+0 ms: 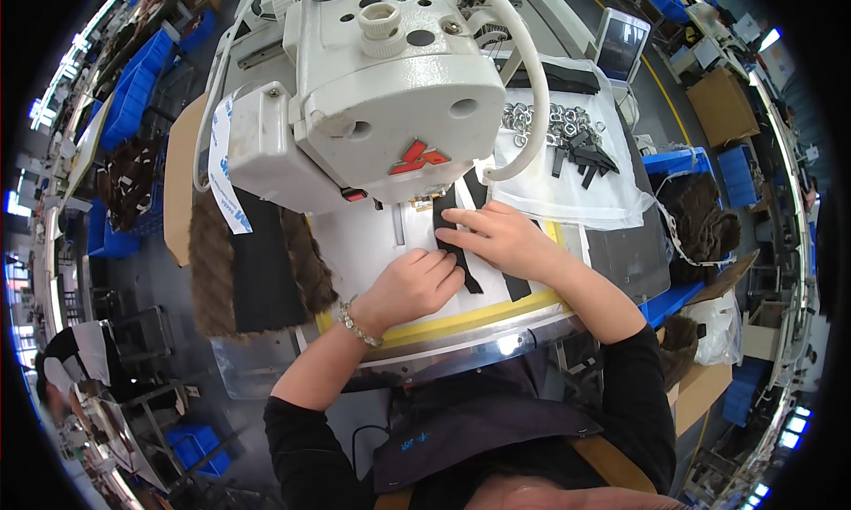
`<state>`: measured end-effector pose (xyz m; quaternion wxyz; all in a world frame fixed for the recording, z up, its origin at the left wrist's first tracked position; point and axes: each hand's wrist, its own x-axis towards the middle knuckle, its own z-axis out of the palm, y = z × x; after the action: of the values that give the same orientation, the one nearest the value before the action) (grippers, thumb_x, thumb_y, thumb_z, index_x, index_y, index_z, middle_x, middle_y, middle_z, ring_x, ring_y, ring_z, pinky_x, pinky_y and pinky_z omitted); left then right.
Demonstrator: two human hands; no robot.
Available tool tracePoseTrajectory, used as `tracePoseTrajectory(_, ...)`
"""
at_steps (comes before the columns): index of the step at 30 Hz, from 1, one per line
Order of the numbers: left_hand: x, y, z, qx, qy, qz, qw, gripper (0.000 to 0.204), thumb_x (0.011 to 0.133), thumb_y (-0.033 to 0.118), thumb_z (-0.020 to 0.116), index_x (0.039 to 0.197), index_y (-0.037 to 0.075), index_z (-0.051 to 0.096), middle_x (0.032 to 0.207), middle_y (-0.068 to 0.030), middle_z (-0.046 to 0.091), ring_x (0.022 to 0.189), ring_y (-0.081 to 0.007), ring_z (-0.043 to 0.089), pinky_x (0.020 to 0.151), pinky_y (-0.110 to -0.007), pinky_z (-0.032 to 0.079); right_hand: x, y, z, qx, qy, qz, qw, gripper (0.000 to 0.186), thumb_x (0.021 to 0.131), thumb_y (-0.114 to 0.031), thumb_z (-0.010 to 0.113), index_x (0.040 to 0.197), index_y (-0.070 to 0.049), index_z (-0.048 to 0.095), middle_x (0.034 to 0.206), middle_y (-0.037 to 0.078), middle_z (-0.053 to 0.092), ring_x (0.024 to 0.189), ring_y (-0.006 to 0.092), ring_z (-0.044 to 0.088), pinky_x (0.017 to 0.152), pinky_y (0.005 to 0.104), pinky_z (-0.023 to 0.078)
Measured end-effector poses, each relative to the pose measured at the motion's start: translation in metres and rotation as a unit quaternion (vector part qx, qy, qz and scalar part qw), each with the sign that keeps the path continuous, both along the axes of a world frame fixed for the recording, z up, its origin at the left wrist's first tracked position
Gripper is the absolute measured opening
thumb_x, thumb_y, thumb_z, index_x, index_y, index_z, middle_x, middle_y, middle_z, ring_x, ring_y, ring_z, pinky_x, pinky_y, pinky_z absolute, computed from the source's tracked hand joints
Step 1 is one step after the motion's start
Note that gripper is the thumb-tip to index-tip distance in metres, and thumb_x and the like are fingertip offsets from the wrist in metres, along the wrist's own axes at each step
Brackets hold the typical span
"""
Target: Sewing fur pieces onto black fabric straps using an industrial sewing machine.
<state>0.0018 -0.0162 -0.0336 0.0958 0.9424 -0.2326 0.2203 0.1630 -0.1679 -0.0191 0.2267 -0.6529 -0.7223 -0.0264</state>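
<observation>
A black fabric strap (447, 217) lies lengthwise on the white work plate (355, 244), its upper end under the head of a white sewing machine (399, 111). My left hand (415, 284), a beaded bracelet at its wrist, has its fingers curled together at the strap's left edge; the fingertips are partly hidden. From the right, my right hand (498, 238) reaches over with fingers stretched out, their tips resting on the strap near the needle area. A second black strap (517, 286) lies just right of it, partly under my right hand.
Metal rings (554, 120) and short black straps (587, 158) lie on a white sheet (612, 204) at the right. Brown fur pieces with a black panel (257, 270) hang at the left. A screen (622, 44) stands at the far right. Yellow tape (425, 328) lines the near edge.
</observation>
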Motion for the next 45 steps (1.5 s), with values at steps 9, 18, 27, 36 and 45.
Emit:
tracePoseTrajectory(9,-0.002,-0.002,-0.003,0.014,0.022,0.051,0.998,0.014,0.073,0.008,0.064,0.086,0.004,0.065,0.095,-0.0090,0.069,0.087,-0.0197,0.066,0.071,-0.030,0.051,0.005,0.005,-0.013,0.020,0.031,0.023,0.999,0.030,0.073,-0.004,0.068,0.103,-0.006,0.066,0.121,0.009,0.062,0.109,0.0262,0.060,0.092,0.0359,0.046)
tracePoseTrajectory(18,0.004,0.009,-0.009,-0.026,-0.005,0.143,0.989,0.015,0.072,0.005,0.066,0.086,0.003,0.063,0.105,-0.0121,0.067,0.100,-0.0250,0.065,0.084,-0.035,0.052,-0.001,0.006,-0.011,0.039,-0.015,-0.030,0.999,0.023,0.077,-0.008,0.070,0.100,-0.010,0.067,0.111,0.002,0.065,0.105,0.0148,0.060,0.093,0.0367,0.036)
tracePoseTrajectory(27,0.008,0.004,-0.011,-0.067,0.028,0.174,0.982,0.024,0.078,0.006,0.063,0.102,0.001,0.063,0.118,-0.0169,0.063,0.115,-0.0296,0.058,0.097,-0.041,0.046,-0.003,0.004,-0.009,0.038,0.010,0.006,0.999,0.017,0.075,-0.014,0.072,0.090,-0.010,0.067,0.097,0.000,0.064,0.092,0.0157,0.058,0.085,0.0361,0.037)
tracePoseTrajectory(36,0.012,0.008,-0.013,-0.098,0.054,0.193,0.975,0.027,0.080,0.005,0.062,0.107,0.001,0.061,0.123,-0.0182,0.060,0.120,-0.0316,0.055,0.102,-0.043,0.042,-0.008,0.004,-0.009,0.056,0.020,0.063,0.996,0.018,0.075,-0.019,0.074,0.088,-0.009,0.068,0.088,0.001,0.061,0.084,0.0164,0.058,0.082,0.0334,0.041)
tracePoseTrajectory(45,0.002,0.002,-0.001,-0.077,-0.015,0.110,0.991,0.016,0.075,0.005,0.063,0.092,0.003,0.063,0.097,-0.0085,0.066,0.094,-0.0219,0.064,0.082,-0.035,0.048,-0.005,0.003,-0.012,-0.016,-0.023,-0.037,0.999,0.042,0.077,-0.019,0.073,0.117,-0.009,0.065,0.129,0.001,0.059,0.114,0.0164,0.054,0.090,0.0381,0.035)
